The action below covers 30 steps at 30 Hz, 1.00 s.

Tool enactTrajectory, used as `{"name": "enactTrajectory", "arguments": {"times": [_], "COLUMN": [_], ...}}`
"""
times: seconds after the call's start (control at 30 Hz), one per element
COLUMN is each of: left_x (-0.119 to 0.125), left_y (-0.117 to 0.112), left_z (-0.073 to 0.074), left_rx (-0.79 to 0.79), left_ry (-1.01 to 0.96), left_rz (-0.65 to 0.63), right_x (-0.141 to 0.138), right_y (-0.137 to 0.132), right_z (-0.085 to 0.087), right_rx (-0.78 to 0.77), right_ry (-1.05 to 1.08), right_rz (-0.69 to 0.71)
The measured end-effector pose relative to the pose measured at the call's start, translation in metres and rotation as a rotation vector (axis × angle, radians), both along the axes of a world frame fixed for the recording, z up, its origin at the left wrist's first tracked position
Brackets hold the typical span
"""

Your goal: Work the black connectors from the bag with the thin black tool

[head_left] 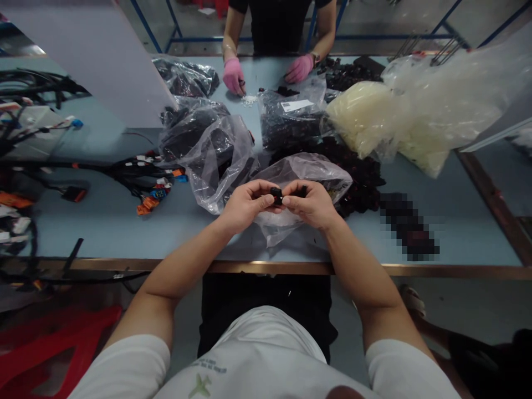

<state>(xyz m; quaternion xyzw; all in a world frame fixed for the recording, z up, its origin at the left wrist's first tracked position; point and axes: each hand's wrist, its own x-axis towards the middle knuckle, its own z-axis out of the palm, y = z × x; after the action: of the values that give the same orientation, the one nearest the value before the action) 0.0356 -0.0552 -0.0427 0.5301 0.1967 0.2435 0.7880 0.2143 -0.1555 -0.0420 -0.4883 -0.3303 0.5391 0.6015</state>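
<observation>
Both hands meet just on the near side of the clear bag [311, 166], above the table [457, 227] edge. Left hand [248, 206] and right hand [312, 206] are each pinched narrow on the black connector [276, 196], thumbs and forefingers closing on it from opposite sides. The part is held in the air, not touching the clear bag under it. It's small and dark from here, so I can't tell whether it's one piece or two halves being pressed together.

Progress, my read: one unit is mid-handling and plenty is left.
- The loose dark parts [361, 177] are heaped just right of the clear bag, some spilling from behind it.
- The bags of black parts [208, 144] left of the clear bag look full.
- The bag of white parts [366, 116] sits behind and right of the clear bag and looks full too.
- I see no sorted or finished pile near the hands, so I can't count what's done.

Other items:
- A wire harness [149, 188] with orange and blue plugs lies well left of the clear bag.
- Far behind the clear bag, at the opposite table edge, a co-worker's pink-gloved hands [233, 75] work on small bits of their own, well apart from mine.
</observation>
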Motion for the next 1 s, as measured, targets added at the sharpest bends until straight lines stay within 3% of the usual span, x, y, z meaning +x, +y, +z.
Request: {"name": "enactTrajectory", "arguments": {"times": [0.27, 0.47, 0.53, 0.63, 0.77, 0.87, 1.0], "left_x": [0.000, 0.000, 0.001, 0.002, 0.003, 0.003, 0.003], "left_y": [-0.001, -0.002, 0.000, 0.002, 0.004, 0.004, 0.005], "left_z": [0.002, 0.002, 0.001, -0.001, -0.003, -0.003, -0.002], "left_rx": [0.013, 0.059, 0.061, 0.044, 0.023, 0.017, 0.014], "left_ry": [0.023, 0.026, 0.018, 0.017, 0.026, 0.022, 0.046], "left_rz": [0.008, 0.013, 0.023, 0.058, 0.071, 0.066, 0.082], "right_x": [0.001, 0.004, 0.008, 0.012, 0.011, 0.007, 0.006], "right_y": [-0.001, -0.001, -0.001, -0.001, 0.003, 0.006, 0.006], "right_z": [0.001, -0.003, -0.001, 0.002, 0.003, 0.002, 0.001], "right_rx": [0.006, 0.067, 0.092, 0.055, -0.179, -0.321, -0.335], "right_ry": [-0.084, -0.266, -0.419, -0.836, -1.389, -1.507, -1.459], "right_rz": [-0.015, -0.017, -0.022, -0.021, 0.146, 0.279, 0.246]}}
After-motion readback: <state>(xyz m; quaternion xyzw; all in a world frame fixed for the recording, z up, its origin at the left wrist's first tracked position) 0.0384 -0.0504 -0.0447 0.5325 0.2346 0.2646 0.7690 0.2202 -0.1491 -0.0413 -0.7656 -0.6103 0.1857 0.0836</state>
